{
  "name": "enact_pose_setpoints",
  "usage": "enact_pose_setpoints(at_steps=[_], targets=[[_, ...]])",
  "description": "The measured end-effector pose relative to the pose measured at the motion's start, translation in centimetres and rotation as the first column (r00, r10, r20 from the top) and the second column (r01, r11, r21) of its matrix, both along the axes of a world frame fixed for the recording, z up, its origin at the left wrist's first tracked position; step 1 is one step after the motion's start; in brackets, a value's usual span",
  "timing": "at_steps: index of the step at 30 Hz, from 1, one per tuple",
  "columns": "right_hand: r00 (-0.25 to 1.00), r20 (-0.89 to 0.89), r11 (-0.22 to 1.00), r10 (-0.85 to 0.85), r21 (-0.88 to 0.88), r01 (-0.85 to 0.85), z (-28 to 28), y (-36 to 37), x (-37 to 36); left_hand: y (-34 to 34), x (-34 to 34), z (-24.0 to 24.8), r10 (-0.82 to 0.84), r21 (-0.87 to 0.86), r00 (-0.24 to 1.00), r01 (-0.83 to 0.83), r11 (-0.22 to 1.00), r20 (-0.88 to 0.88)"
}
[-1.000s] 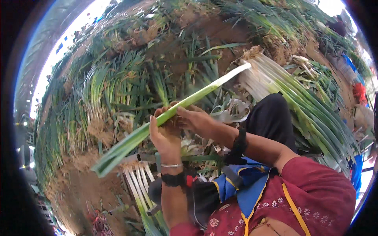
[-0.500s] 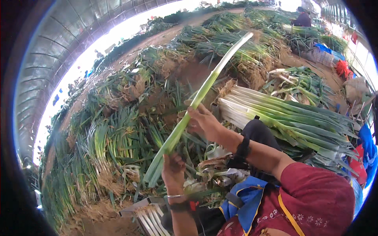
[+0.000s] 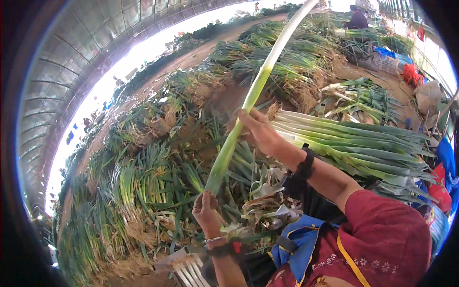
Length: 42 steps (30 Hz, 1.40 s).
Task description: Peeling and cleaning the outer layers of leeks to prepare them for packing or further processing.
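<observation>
One long leek (image 3: 249, 98) slants up and away in front of me, its white shank reaching the top edge of the view. My right hand (image 3: 261, 132) is closed round its green middle. Lower down, my left hand (image 3: 208, 210) pinches the green leaf end between thumb and fingers. Just right of my right hand lies a stack of cleaned leeks (image 3: 354, 143), white ends toward the left and green leaves toward the right. More white stalks (image 3: 191, 272) sit in a metal holder (image 3: 171, 259) below my left hand.
Heaps of uncleaned leeks (image 3: 138, 182) with dirt and roots cover the ground to the left and ahead. Peeled scraps (image 3: 267, 210) lie by my lap. A smaller leek pile (image 3: 358, 98), red netting (image 3: 411, 75) and another person (image 3: 357, 19) are farther right.
The leek has shifted up and away, its white end rising to the top edge. My right hand moved up and right with it. The leaves no longer trail below my left hand.
</observation>
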State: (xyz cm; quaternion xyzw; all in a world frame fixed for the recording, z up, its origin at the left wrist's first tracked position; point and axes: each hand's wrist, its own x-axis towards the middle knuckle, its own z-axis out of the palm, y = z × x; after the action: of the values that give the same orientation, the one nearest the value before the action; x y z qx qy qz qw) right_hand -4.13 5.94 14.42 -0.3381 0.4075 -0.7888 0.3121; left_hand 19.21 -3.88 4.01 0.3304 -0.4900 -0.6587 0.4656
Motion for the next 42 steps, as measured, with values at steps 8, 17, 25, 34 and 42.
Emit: enact_pose_setpoints(at_steps=[8, 17, 25, 34, 42], targets=[[0.704, -0.527, 0.876, -0.476, -0.215, 0.431, 7.9, 7.9, -7.3, -2.0, 2.9, -1.2, 0.083, 0.031, 0.992, -0.087, 0.996, 0.096], [-0.283, -0.775, 0.386, -0.565, -0.551, 0.739, 14.6, 18.4, -10.9, -2.7, 2.7, -2.3, 0.156, 0.118, 0.981, -0.169, 0.979, 0.117], [0.305, -0.897, 0.149, 0.321, 0.366, 0.919, 2.2, 16.7, -16.3, -3.0, 3.2, -3.5, 0.127, 0.092, 0.971, -0.147, 0.985, 0.202], [0.598, -0.682, -0.020, 0.420, 0.652, 0.758, -10.6, 18.4, -17.7, -3.3, 3.0, -4.1, 0.099, 0.132, 0.968, -0.132, 0.982, 0.231], [0.554, -0.645, 0.039, 0.526, 0.669, 0.742, -13.3, 18.5, -17.5, -3.7, 3.4, -4.0, 0.111, 0.159, 0.965, -0.152, 0.975, 0.239]])
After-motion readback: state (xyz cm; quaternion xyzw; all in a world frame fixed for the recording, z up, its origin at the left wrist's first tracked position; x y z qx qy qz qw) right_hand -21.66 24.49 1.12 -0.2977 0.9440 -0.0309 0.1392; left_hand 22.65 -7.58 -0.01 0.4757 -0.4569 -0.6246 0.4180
